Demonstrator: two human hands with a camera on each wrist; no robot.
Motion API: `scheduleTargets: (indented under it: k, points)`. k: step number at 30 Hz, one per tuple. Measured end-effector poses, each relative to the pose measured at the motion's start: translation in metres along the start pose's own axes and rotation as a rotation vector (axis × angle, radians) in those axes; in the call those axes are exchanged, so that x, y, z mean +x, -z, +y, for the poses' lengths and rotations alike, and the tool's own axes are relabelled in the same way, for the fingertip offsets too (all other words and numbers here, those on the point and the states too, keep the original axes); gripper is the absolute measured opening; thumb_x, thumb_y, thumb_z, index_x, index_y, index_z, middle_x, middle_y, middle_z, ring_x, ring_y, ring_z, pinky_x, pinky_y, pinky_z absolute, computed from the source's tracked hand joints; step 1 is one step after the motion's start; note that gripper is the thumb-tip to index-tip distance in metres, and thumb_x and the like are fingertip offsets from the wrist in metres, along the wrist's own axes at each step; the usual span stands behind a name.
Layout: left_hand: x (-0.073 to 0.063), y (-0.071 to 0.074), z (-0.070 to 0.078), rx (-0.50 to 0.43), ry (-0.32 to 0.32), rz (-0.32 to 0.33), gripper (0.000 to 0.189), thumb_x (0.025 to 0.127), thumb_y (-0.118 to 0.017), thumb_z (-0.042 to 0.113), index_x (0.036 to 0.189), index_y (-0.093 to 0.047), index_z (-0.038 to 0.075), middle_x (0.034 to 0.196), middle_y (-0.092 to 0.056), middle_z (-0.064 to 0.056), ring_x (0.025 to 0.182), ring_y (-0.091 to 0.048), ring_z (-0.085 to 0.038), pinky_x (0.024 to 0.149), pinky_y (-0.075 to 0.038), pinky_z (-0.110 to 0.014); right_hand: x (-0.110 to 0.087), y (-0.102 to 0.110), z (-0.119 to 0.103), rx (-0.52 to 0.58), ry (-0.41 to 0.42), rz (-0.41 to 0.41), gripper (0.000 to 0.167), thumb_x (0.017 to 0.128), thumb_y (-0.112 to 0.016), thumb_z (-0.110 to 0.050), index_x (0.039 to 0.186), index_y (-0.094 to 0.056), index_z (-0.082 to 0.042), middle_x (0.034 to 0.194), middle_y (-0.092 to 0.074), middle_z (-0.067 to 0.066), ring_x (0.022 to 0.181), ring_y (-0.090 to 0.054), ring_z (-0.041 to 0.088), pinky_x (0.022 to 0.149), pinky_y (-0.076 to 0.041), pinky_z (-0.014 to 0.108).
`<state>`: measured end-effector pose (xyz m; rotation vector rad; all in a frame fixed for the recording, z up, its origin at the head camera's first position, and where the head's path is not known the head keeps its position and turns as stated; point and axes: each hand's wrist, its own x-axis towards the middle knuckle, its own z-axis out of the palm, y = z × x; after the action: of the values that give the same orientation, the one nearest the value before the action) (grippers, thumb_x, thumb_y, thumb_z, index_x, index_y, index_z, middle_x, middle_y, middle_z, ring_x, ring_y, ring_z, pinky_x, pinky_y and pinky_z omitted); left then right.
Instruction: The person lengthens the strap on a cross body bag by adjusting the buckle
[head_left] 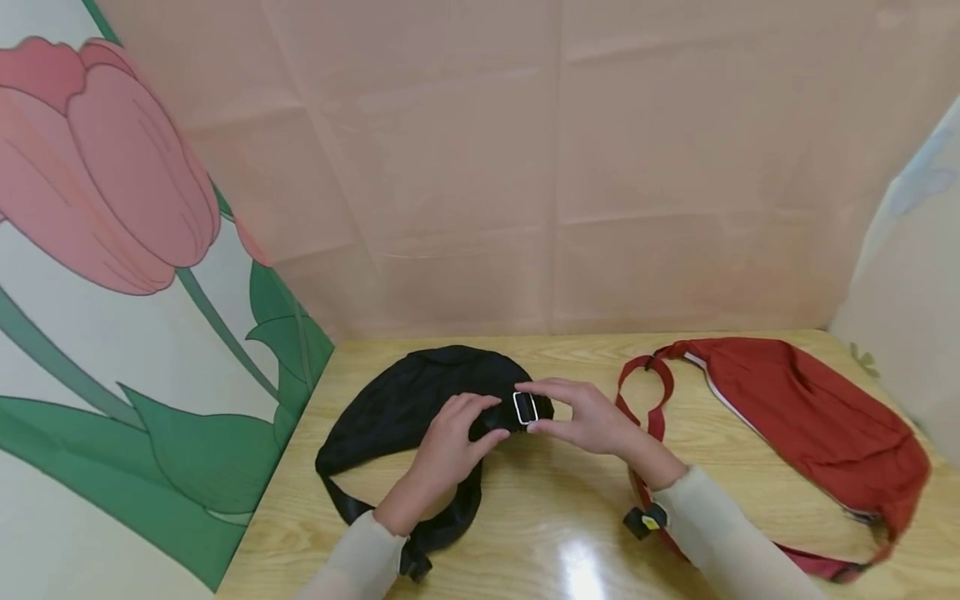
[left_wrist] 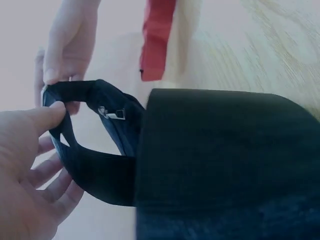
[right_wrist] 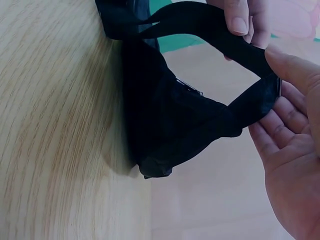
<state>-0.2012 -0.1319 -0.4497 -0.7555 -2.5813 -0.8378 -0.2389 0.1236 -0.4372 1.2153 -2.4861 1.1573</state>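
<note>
A black waist bag [head_left: 420,392] lies on the wooden table, left of the middle. Its strap [left_wrist: 102,177] is lifted into a loop above the tabletop. My left hand [head_left: 450,446] pinches the strap between thumb and fingers, just left of a silver slide buckle [head_left: 516,408]. From the other side, my right hand [head_left: 588,417] holds the strap at that buckle, thumb below and fingers above in the head view. The right wrist view shows the strap [right_wrist: 200,22] running from the bag to both hands. A small zipper pull [left_wrist: 114,114] shows on the bag.
On the right lies a red waist bag [head_left: 810,408], its red strap [head_left: 657,421] looping beneath my right forearm. A black clip [head_left: 637,523] with a yellow tag is beside that sleeve. Another black clip [head_left: 415,560] lies near my left sleeve. A pinkish sheet [head_left: 555,167] hangs behind the table [head_left: 540,517].
</note>
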Motion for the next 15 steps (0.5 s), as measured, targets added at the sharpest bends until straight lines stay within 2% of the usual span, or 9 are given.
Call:
scheduleTargets:
  k: [8,11,15]
  points:
    - [0.0039,-0.0032,0.0044,-0.143,0.093,-0.062,0.044,0.092,-0.076,0.031,0.129,-0.064,0.009,0.123,-0.067,-0.005,0.114,-0.064,-0.02,0.095,-0.054,-0.038,-0.0008,0.0009,0.0016,0.007,-0.018,-0.012,0.058,0.086,-0.081,-0.024,0.139,-0.062,-0.013,0.134,-0.065,0.007,0.119,-0.065,0.025,0.095,-0.054,0.048]
    - [0.0052,-0.0051,0.0039,-0.186,0.104,-0.058,0.042,0.092,-0.076,0.03,0.128,-0.065,0.009,0.123,-0.068,-0.006,0.113,-0.065,-0.019,0.094,-0.054,-0.038,-0.0013,0.0014,0.0027,0.01,-0.031,-0.018,0.058,0.086,-0.081,-0.025,0.14,-0.062,-0.013,0.135,-0.065,0.007,0.12,-0.065,0.025,0.095,-0.053,0.048]
    - [0.0067,-0.0074,0.0039,-0.218,0.086,-0.048,0.041,0.091,-0.077,0.027,0.127,-0.066,0.008,0.122,-0.069,-0.007,0.111,-0.066,-0.02,0.092,-0.055,-0.037,-0.0021,0.0014,0.0047,0.024,-0.04,-0.031,0.057,0.088,-0.079,-0.028,0.14,-0.061,-0.013,0.135,-0.065,0.008,0.118,-0.065,0.03,0.095,-0.053,0.049]
